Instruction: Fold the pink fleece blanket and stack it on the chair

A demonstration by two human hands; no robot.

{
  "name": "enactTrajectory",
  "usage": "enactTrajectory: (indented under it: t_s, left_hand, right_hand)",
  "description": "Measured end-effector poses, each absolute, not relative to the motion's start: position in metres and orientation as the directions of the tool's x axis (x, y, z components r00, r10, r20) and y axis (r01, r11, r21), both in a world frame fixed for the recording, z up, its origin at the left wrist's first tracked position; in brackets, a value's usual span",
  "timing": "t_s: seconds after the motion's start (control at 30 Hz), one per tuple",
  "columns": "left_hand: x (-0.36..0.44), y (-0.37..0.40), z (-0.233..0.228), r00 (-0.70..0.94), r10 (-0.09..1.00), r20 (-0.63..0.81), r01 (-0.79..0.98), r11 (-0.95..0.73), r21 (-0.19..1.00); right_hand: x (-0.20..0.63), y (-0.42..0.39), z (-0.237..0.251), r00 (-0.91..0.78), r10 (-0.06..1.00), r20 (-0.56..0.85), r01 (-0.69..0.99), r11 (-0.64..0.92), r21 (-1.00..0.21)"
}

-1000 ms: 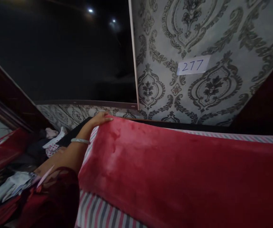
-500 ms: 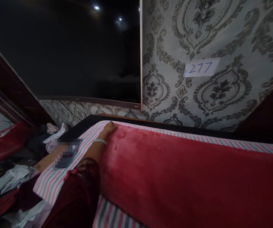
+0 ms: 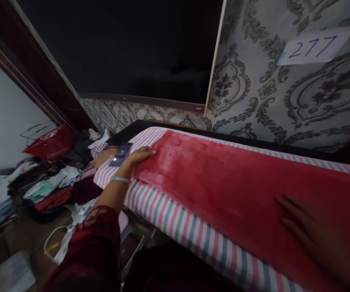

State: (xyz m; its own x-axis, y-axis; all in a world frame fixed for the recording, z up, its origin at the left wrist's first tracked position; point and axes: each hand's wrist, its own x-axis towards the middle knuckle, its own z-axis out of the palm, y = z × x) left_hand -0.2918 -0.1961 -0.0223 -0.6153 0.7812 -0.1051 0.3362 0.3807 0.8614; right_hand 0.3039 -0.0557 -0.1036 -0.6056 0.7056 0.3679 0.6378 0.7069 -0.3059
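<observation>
While the left hand (image 3: pixel 140 155) is at the far-left end of the red plush cloth (image 3: pixel 223 178), the right hand (image 3: pixel 310 227) is over its right part, head view. Left hand: fingers bent over the cloth's edge, close together — can't tell if it's pinching the fabric or only pressing. Right hand: open, fingers stretched and apart, palm down, dim; contact with the cloth not clear.

Red cloth lies lengthwise on a striped cloth (image 3: pixel 175 215) in pink, grey and white, which shows along its front, back and left sides. Black table (image 3: pixel 134 126) shows as a strip behind. Dark phone-like item (image 3: pixel 122 154), partly pixelated, on the left end of the striped cloth, just beside the left hand. Bracelet (image 3: pixel 120 179) on the left wrist, dark red sleeve (image 3: pixel 100 231) above it.

Left side: heap of clothes (image 3: pixel 54 182), red bag (image 3: pixel 53 142) behind it. Back: large black TV (image 3: pixel 132 52) on patterned wallpaper (image 3: pixel 254 85) — paper label (image 3: pixel 314 46) reading 277 to its right.
</observation>
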Motion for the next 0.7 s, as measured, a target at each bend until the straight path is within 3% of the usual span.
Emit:
enactTrajectory:
  t_s: [0.07,0.17,0.27,0.57,0.7]
  left_hand:
    - [-0.28,-0.221,-0.025,-0.613,0.778,-0.138,0.233,0.346,0.909]
    - [-0.264,-0.249,-0.029,-0.591,0.776,-0.22,-0.066,0.225,0.972]
    - [-0.254,-0.266,-0.032,-0.538,0.82,-0.195,-0.231,0.079,0.97]
    - [-0.24,-0.273,-0.02,-0.411,0.881,-0.232,-0.229,0.147,0.962]
    - [-0.244,-0.277,-0.004,-0.514,0.834,-0.2,-0.083,0.184,0.979]
  right_hand:
    - [0.304,-0.074,-0.108,-0.595,0.708,0.38,0.631,0.704,-0.326]
    - [0.31,-0.086,-0.113,-0.565,0.727,0.39,0.621,0.686,-0.379]
    - [0.312,-0.094,-0.115,-0.529,0.73,0.434,0.61,0.682,-0.404]
    - [0.308,-0.099,-0.115,-0.484,0.734,0.477,0.601,0.674,-0.429]
    - [0.309,-0.097,-0.119,-0.489,0.717,0.497,0.593,0.691,-0.414]
